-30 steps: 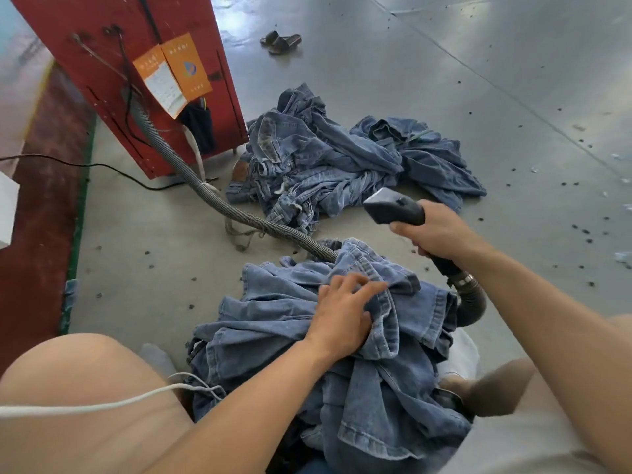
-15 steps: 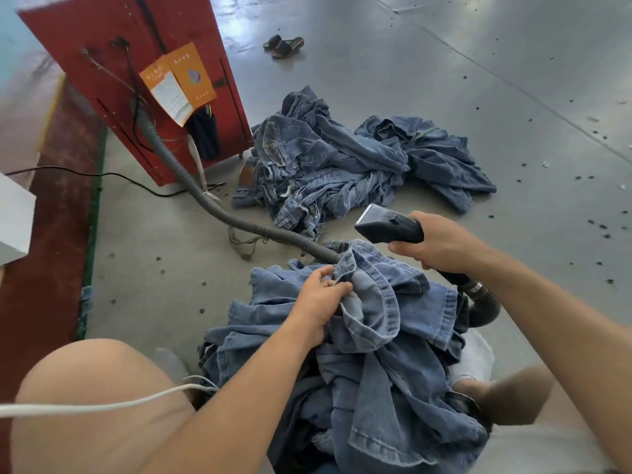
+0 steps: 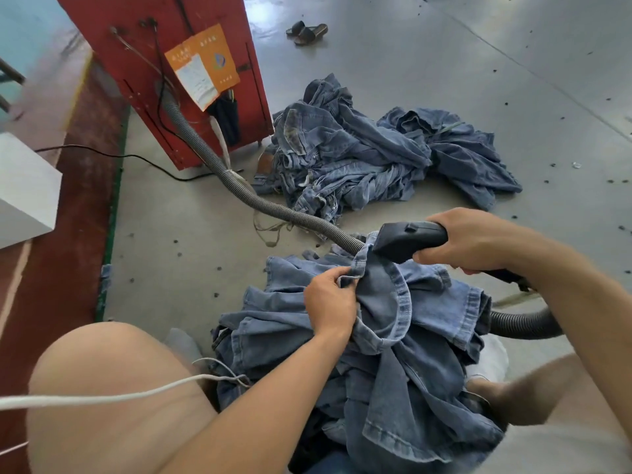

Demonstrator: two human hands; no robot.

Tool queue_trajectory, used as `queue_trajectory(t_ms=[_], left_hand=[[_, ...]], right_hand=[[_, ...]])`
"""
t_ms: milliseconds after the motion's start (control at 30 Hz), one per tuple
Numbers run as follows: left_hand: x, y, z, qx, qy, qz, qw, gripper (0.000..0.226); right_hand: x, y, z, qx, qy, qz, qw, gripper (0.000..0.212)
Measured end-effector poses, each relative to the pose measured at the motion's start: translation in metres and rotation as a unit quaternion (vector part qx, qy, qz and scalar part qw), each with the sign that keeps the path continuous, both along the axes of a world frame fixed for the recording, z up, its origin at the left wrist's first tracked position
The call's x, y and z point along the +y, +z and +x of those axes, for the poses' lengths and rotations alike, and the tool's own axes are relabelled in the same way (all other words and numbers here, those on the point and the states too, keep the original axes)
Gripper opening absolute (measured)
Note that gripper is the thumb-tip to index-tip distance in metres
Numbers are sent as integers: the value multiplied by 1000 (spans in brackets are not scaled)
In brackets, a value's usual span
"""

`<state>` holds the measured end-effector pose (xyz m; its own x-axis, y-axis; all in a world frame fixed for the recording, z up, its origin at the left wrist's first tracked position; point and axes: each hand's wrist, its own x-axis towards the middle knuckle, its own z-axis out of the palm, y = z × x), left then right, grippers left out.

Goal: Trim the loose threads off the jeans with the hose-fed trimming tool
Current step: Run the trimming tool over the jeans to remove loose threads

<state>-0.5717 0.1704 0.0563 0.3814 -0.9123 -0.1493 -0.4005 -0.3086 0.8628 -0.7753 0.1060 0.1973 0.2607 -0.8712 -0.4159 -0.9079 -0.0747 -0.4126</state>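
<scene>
A heap of blue jeans (image 3: pixel 403 354) lies between my knees. My left hand (image 3: pixel 330 302) pinches a hem edge of the top pair and lifts it. My right hand (image 3: pixel 475 242) grips the handle of the black trimming tool (image 3: pixel 407 239). The tool's head touches the raised hem just right of my left fingers. A grey ribbed hose (image 3: pixel 246 193) runs from the red machine across the floor and passes behind the jeans; another stretch of it (image 3: pixel 523 325) curls out under my right forearm.
A red machine cabinet (image 3: pixel 191 63) with orange tags stands at the back left. A second pile of jeans (image 3: pixel 359 155) lies on the grey floor beyond. A white box (image 3: pixel 27 189) sits at the left, sandals (image 3: pixel 307 30) far back, a white cord (image 3: pixel 102 400) across my left knee.
My left hand went from resting flat on the jeans to pinching and raising a hem. My right hand brought the tool's head down and left onto that hem.
</scene>
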Motion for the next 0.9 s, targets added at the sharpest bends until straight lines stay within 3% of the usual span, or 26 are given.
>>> queue_trajectory(t_ms=[100, 267, 567, 767, 900], left_hand=[[3, -3, 3, -95, 26, -117, 988, 38], [1, 0, -4, 38, -85, -161, 983, 62], [-10, -10, -3, 46, -164, -81, 982, 39], [-12, -11, 7, 29, -219, -98, 970, 37], [-11, -14, 9, 8, -241, -95, 966, 32]], right_hand=[[2, 8, -4, -33, 0, -36, 999, 17], [11, 17, -6, -82, 29, -69, 994, 18], [9, 9, -7, -2, 107, -25, 994, 22], [0, 8, -4, 12, 113, 68, 991, 16], [1, -3, 10, 18, 149, 67, 986, 15]])
